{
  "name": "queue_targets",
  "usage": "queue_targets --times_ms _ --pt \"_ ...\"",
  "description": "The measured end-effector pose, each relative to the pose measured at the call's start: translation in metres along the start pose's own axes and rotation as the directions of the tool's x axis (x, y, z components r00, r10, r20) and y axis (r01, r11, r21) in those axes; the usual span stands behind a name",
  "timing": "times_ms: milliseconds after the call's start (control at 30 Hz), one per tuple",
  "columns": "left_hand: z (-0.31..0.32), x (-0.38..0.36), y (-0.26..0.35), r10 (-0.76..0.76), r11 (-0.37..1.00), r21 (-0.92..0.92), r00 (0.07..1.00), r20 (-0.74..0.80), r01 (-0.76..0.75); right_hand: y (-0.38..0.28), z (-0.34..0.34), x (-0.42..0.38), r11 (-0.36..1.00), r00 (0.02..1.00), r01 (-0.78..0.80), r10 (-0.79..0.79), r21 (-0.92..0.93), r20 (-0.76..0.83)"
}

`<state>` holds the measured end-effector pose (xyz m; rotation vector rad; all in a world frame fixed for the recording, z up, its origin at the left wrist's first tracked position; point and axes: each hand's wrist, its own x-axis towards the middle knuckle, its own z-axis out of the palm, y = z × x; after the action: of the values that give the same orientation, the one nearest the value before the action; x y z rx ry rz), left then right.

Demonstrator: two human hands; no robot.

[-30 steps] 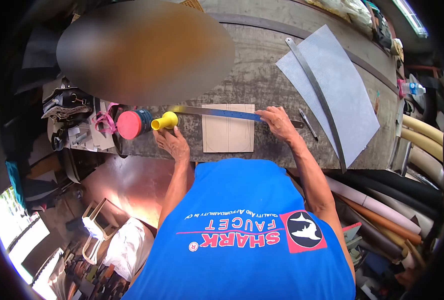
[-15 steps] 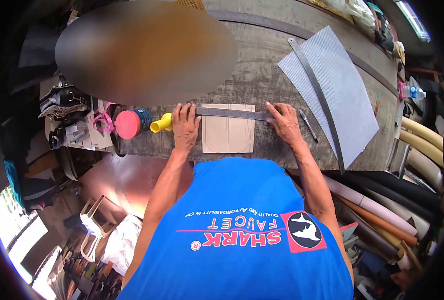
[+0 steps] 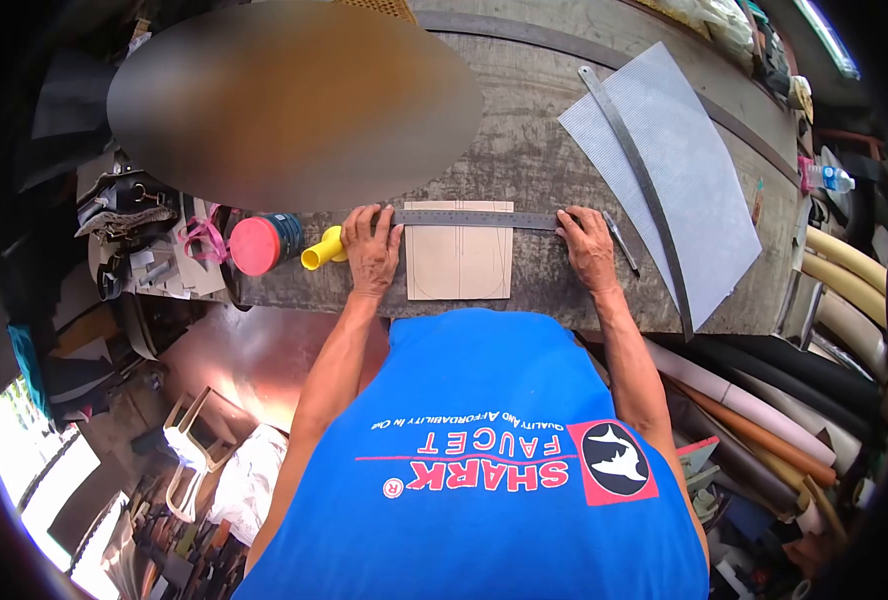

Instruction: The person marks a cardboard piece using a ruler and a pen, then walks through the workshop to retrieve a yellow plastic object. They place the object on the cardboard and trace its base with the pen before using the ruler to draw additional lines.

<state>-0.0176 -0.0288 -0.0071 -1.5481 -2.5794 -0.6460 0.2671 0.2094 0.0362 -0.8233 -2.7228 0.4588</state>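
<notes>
A steel ruler (image 3: 479, 219) lies across the upper part of a square tan card (image 3: 458, 268) marked with drawn lines and curves. My left hand (image 3: 370, 252) grips the ruler's left end, beside the card's left edge. At the other end, my right hand (image 3: 588, 252) pinches the ruler with fingers and thumb, clear of the card. Just right of that hand lies a pen (image 3: 621, 246). Close by my left hand are a yellow funnel-like piece (image 3: 323, 250) and a dark tub with a red lid (image 3: 255, 247).
On the right of the worn table (image 3: 524, 130), a long metal ruler (image 3: 640, 180) rests over a grey textured sheet (image 3: 699, 150). Leather pieces and a pink strap (image 3: 204, 238) crowd the left end. Rolls of material (image 3: 754, 410) sit below right; a chair (image 3: 196, 450) stands below left.
My right hand has slid outward to the right, and more of the ruler shows. The ruler lies nearly level now, its right end higher. My left hand keeps its place.
</notes>
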Motion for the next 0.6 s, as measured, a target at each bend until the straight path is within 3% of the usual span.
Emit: queue_targets --times_ms 600 --pt "-0.0007 0.0011 0.002 0.021 1.0 -0.012 1.0 -0.017 -0.021 -0.0053 0.0038 0.0014 0.995 0.996 -0.079 0.081 0.057 -0.048"
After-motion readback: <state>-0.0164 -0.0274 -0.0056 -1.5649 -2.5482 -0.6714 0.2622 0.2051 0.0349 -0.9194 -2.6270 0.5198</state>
